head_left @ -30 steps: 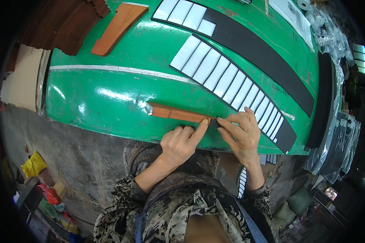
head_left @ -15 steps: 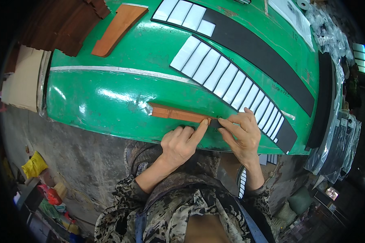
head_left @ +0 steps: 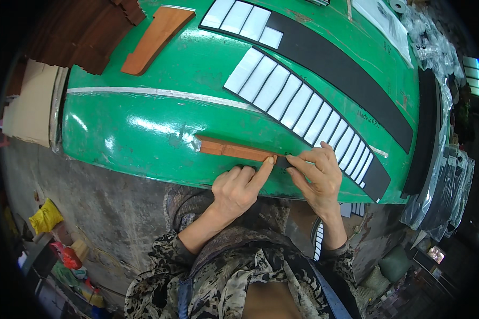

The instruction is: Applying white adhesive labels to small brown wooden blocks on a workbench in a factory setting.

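A narrow reddish-brown wooden piece (head_left: 231, 150) lies on its side on the green tabletop (head_left: 159, 159) before me. My left hand (head_left: 235, 191) has its thumb and forefinger pressed together on the wood's right end, the other fingers curled in. Between thumb and fingertips, my right hand (head_left: 319, 173) pinches a small dark flat piece (head_left: 283, 162) against that same end. Just beyond my right hand lies a curved black strip (head_left: 378, 183) carrying a row of white-faced pads. Another curved black strip (head_left: 335, 64) lies farther back, with a few such pads at its left end.
A second wooden piece (head_left: 157, 40) lies flat at the back left, near stacked brown wooden parts (head_left: 85, 34). Cardboard (head_left: 32, 103) stands at the left edge. Clear plastic wrap (head_left: 431, 42) and wrapped dark parts (head_left: 447, 186) are along the right edge.
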A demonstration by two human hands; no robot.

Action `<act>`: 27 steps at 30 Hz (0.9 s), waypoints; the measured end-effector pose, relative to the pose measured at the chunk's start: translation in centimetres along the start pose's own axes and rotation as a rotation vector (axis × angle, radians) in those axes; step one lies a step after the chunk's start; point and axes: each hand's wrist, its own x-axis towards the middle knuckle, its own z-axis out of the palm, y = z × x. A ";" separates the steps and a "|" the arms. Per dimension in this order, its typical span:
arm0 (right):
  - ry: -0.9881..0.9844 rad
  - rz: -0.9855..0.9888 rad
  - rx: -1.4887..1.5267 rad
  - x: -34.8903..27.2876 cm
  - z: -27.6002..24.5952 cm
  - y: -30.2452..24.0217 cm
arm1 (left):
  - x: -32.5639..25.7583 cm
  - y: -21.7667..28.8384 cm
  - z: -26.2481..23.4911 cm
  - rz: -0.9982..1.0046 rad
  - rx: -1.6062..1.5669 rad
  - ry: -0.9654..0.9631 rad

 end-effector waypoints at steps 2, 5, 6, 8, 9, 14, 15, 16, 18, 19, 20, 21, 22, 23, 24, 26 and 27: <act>-0.003 0.002 0.000 0.0 0.0 0.0 | 0.0 0.0 0.1 -0.001 0.001 0.000; 0.004 0.001 -0.002 -0.1 0.1 0.0 | 0.0 0.1 0.1 -0.003 0.002 0.004; -0.002 0.001 -0.005 0.0 0.0 0.0 | 0.0 0.1 0.1 -0.002 0.001 0.007; -0.007 0.002 -0.008 0.0 0.0 0.0 | 0.0 0.1 0.1 -0.002 0.000 0.007; -0.008 -0.003 -0.013 -0.1 0.1 0.0 | -0.1 0.1 0.1 -0.002 -0.001 0.006; -0.008 -0.011 -0.024 -0.1 0.1 0.0 | -0.1 0.1 0.0 0.002 -0.004 0.000; -0.005 -0.017 -0.026 -0.2 0.1 0.1 | -0.1 0.1 0.1 0.004 -0.004 0.006; -0.002 -0.023 -0.029 -0.2 0.1 0.1 | -0.1 0.1 0.1 0.006 -0.006 0.003; -0.017 0.006 -0.004 -0.1 -0.1 0.0 | 0.0 0.1 0.0 0.001 -0.004 0.009; -0.030 0.031 0.016 -0.1 -0.3 0.1 | 0.0 0.1 0.1 0.010 -0.009 0.008; 0.016 0.080 0.058 -0.4 -0.4 0.3 | 0.0 0.1 0.1 0.013 -0.005 0.009; 0.024 0.085 0.053 -1.0 -0.4 0.4 | 0.0 0.1 0.0 0.016 0.000 0.011; 0.040 0.168 0.129 -1.7 -0.1 0.6 | 0.0 0.1 0.0 0.027 -0.001 0.012; 0.057 0.249 0.206 -2.3 0.1 0.7 | 0.1 0.1 -0.1 0.024 -0.011 -0.007; 0.043 0.257 0.251 -2.7 0.3 0.8 | 0.2 0.2 -0.2 0.022 -0.020 -0.026; 0.037 0.408 0.399 -2.8 0.9 0.3 | 0.5 0.3 -0.7 0.026 -0.056 -0.066; 0.017 0.555 0.550 -2.8 1.1 0.1 | 0.7 0.4 -1.0 0.017 -0.091 -0.108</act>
